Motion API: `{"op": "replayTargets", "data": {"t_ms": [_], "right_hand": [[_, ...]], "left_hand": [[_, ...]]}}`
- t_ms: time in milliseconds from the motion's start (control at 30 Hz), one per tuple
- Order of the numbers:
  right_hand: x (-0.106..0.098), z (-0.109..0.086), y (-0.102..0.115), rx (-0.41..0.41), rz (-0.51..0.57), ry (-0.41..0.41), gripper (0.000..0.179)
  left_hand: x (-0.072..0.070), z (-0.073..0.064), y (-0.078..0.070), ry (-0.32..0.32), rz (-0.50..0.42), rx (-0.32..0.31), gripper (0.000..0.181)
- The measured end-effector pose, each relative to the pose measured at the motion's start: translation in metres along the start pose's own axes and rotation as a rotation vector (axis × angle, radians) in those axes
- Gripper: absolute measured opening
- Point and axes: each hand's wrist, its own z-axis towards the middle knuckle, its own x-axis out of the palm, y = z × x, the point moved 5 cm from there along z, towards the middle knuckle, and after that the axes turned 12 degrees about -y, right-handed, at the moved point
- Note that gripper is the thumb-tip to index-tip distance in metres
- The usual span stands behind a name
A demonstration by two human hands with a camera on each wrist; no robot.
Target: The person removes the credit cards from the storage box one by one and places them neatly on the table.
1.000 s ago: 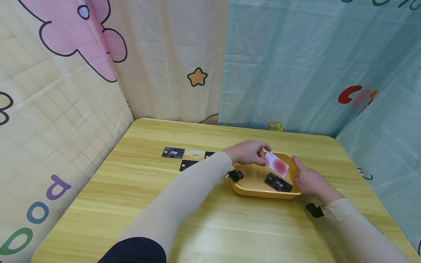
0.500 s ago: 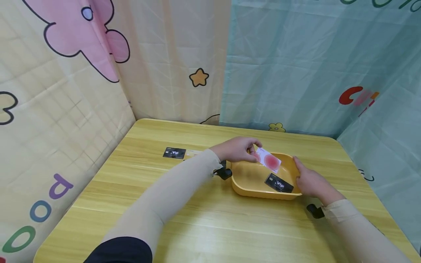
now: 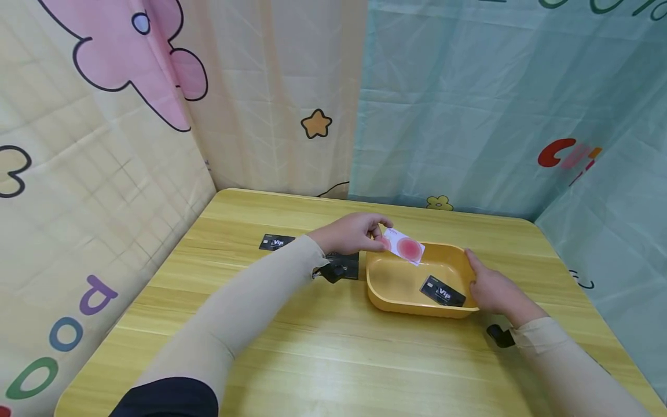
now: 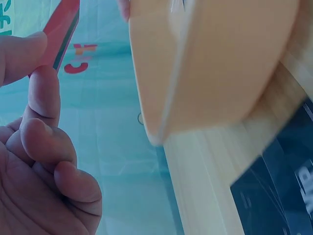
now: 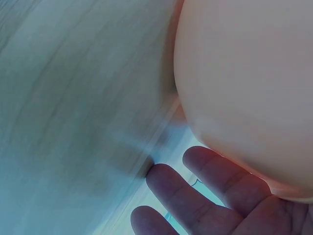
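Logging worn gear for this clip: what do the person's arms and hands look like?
The left hand and right hand are bare. Both arms have beige sleeves, with a black device near each cuff; the left emerges from a dark sleeve.

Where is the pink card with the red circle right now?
In the head view, the pink card is pinched in the left hand, near the far-left rim of the yellow tray.

1. And the held card point(image 3: 409, 250) shows white with round pinkish-red blots!
2. Solid orange-yellow, the tray point(image 3: 393, 281)!
3. Black on the tray's card point(image 3: 443, 291), white lettering!
4. Streaky yellow wood grain across the bench point(image 3: 323, 359)!
5. Blue-green curtain point(image 3: 443, 116), yellow flower point(image 3: 439, 202) print!
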Motion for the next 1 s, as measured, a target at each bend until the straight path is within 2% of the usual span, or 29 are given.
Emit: {"op": "replayTargets", "data": {"t_ms": [333, 600, 1000], "right_hand": [[0.000, 0.001, 0.002, -0.006, -0.005, -0.005, 0.074], [-0.001, 0.003, 0.000, 0.031, -0.004, 0.008, 0.077], [-0.001, 0.003, 0.001, 0.027, -0.015, 0.009, 0.077]], "left_hand": [[-0.032, -0.028, 0.028, -0.063, -0.037, -0.052, 0.050], [-0.056, -0.053, 0.050, -0.109, -0.057, -0.111, 0.050], [-0.088, -0.101, 0.089, -0.176, -0.022, -0.213, 0.050]]}}
